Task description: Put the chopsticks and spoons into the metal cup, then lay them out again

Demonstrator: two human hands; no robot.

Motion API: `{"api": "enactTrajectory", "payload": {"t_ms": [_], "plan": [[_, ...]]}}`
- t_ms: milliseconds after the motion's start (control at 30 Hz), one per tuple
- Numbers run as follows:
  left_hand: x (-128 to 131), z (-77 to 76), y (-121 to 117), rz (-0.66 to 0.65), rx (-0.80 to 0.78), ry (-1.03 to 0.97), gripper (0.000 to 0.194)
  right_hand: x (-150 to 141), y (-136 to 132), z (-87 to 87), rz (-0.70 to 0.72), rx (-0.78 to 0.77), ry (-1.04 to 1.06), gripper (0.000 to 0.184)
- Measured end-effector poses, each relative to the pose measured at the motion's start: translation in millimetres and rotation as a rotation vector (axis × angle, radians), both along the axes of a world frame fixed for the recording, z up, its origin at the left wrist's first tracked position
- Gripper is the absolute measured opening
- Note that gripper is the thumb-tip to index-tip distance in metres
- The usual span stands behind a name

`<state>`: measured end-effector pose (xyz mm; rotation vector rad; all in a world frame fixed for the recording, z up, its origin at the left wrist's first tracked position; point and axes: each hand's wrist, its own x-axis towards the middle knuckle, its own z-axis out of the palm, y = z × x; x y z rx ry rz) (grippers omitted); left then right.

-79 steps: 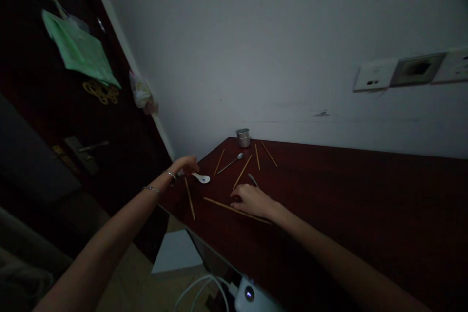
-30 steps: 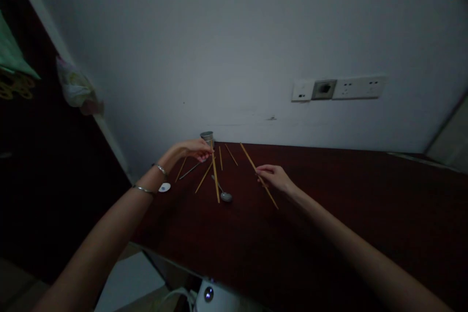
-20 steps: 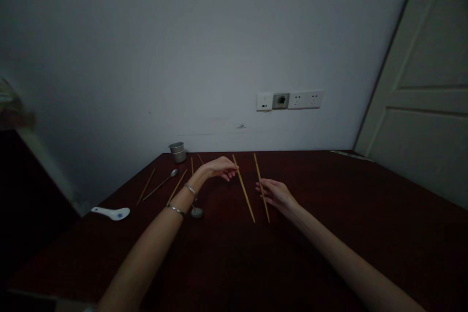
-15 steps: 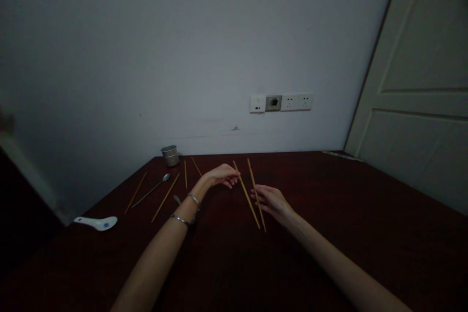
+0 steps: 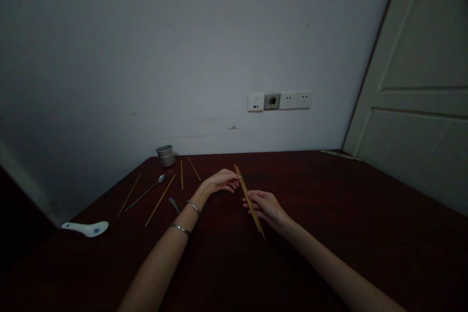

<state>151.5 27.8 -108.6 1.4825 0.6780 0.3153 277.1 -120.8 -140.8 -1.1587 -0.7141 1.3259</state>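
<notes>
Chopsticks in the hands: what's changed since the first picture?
The left hand and right hand have each taken hold of a chopstick, carried them rightward and brought the two chopsticks together. The white spoon, metal cup, long-handled spoon and four other chopsticks stayed put.

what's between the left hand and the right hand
Two chopsticks, slanting close together, lie between the left hand and the right hand, with fingers of each hand on them; the head view shows this.
</notes>
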Motion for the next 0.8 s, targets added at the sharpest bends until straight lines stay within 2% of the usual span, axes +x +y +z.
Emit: {"api": "enactTrajectory", "payload": {"t_ms": [333,567,800], "plan": [[4.3,-9.3,0.0,0.004,-0.036,-0.049,0.027,-0.8,-1.7,4.1,0.025,0.026,0.023,0.016],[9.0,-13.1,-2.1,0.131,-0.129,-0.097,0.024,-1.7,-1.1,3.5,0.023,0.035,0.004,0.017],[11.5,-14.3,-5.8,0.212,-0.136,-0.113,0.023,-4.1,-1.5,-1.3,0.05,0.058,-0.017,0.021]]}}
